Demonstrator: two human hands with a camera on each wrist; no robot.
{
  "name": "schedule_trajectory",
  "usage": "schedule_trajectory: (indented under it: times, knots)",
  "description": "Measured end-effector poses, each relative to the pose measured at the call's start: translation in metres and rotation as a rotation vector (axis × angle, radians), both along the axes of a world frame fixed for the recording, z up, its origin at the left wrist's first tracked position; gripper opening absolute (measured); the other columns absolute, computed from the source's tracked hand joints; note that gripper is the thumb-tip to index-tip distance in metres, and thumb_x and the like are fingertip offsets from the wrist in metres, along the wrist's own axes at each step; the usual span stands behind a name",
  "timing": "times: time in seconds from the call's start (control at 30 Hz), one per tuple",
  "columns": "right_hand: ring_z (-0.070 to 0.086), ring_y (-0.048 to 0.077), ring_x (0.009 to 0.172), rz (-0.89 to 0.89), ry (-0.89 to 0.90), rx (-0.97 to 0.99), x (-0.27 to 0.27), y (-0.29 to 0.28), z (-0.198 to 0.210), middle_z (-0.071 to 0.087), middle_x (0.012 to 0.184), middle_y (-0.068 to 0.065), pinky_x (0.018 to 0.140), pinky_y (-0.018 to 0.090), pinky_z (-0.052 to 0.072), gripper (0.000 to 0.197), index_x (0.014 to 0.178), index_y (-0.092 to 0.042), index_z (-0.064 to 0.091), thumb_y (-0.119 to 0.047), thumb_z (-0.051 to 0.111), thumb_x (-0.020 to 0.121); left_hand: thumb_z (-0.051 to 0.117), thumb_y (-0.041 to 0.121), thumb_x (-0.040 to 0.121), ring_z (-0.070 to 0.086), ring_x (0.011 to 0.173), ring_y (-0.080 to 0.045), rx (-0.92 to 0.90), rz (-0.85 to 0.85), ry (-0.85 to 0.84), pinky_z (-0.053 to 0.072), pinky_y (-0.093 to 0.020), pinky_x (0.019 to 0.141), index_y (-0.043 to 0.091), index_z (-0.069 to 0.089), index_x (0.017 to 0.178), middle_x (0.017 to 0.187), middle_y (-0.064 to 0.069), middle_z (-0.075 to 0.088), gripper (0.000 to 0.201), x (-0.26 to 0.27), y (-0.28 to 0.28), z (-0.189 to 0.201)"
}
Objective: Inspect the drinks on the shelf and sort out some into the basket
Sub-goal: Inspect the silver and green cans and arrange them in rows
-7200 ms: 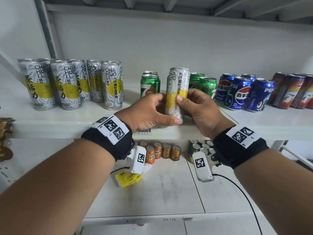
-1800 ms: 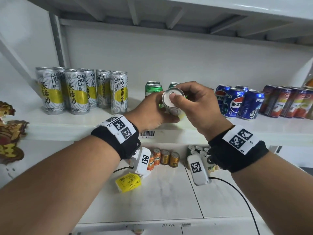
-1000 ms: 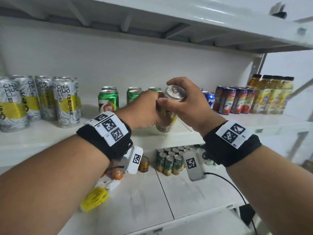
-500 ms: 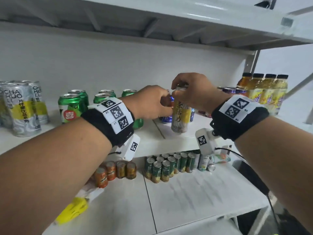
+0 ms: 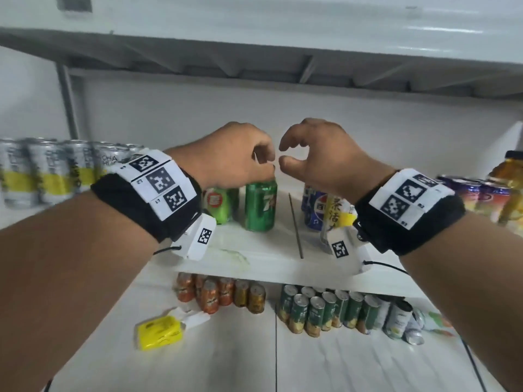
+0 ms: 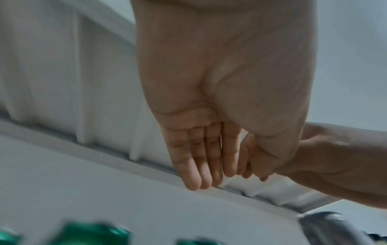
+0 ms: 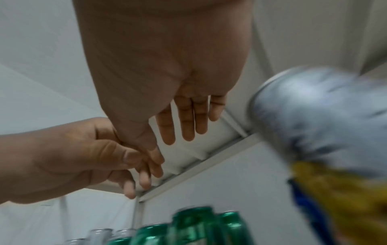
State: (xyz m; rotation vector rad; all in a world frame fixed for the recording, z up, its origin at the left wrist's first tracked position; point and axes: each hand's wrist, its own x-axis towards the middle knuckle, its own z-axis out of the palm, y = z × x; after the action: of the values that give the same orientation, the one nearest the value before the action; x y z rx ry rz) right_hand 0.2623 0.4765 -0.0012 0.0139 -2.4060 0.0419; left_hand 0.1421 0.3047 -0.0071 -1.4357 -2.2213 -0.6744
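- Both hands raised side by side above middle shelf [image 5: 263, 257], fingertips near each other, nothing held
- Left hand [image 5: 232, 154]: fingers loosely curled, empty; directly above green can [image 5: 260, 203], apparently just clear of its top
- Right hand [image 5: 317, 154]: fingers loosely curled, empty
- Silver-yellow can [image 5: 336, 215] upright on shelf, long axis vertical, below right wrist, in front of blue cans [image 5: 312, 205]
- Judged: green can likely next, left hand nearer
- Basket not in view
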Motion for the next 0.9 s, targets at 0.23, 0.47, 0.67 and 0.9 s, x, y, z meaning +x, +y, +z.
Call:
schedule_trajectory:
  times: [0.23,0.47,0.67,0.9]
  knots:
    - [0.059,0.017,0.104,0.263,-0.040,0.013,-0.074,-0.107,0.002,0.066,0.111,0.000,0.092,0.031,0.046,0.030,0.117,-0.023,0.073,-0.038,0.073,0.091,0.074,0.051,0.094,0.064,0.102,-0.008,-0.115,0.317,0.050,0.044,-0.023,0.080,0.030,0.074,0.121,0.110,0.016,0.068,0.034,-0.051,-0.142,0.012]
    - [0.058,0.016,0.101,0.310,-0.070,0.042,-0.162,-0.212,0.005,0.062,0.107,-0.002,0.083,0.028,0.041,0.033,0.118,-0.024,0.072,-0.043,0.072,0.091,0.073,0.053,0.093,0.062,0.103,-0.009,-0.131,0.422,0.055,0.045,-0.028,0.083,0.031,0.072,0.126,0.116,0.014,0.068,0.039,-0.122,-0.264,0.014]
    - [0.059,0.022,0.107,0.177,-0.153,0.009,-0.232,-0.255,0.001,0.062,0.115,0.003,0.087,0.028,0.040,0.040,0.124,-0.026,0.070,-0.045,0.070,0.089,0.072,0.048,0.095,0.062,0.109,-0.012,-0.192,0.377,0.005,0.051,-0.032,0.092,0.029,0.071,0.130,0.129,0.007,0.071,0.040,-0.172,-0.305,-0.001]
    - [0.061,0.029,0.095,0.011,-0.331,0.026,-0.258,-0.266,-0.018,0.058,0.086,-0.001,0.079,0.033,0.047,0.023,0.099,-0.026,0.068,-0.044,0.065,0.084,0.071,0.044,0.095,0.062,0.112,-0.013,-0.178,0.227,0.006,0.051,-0.031,0.094,0.026,0.070,0.132,0.130,0.005,0.069,0.040,-0.202,-0.301,-0.011]
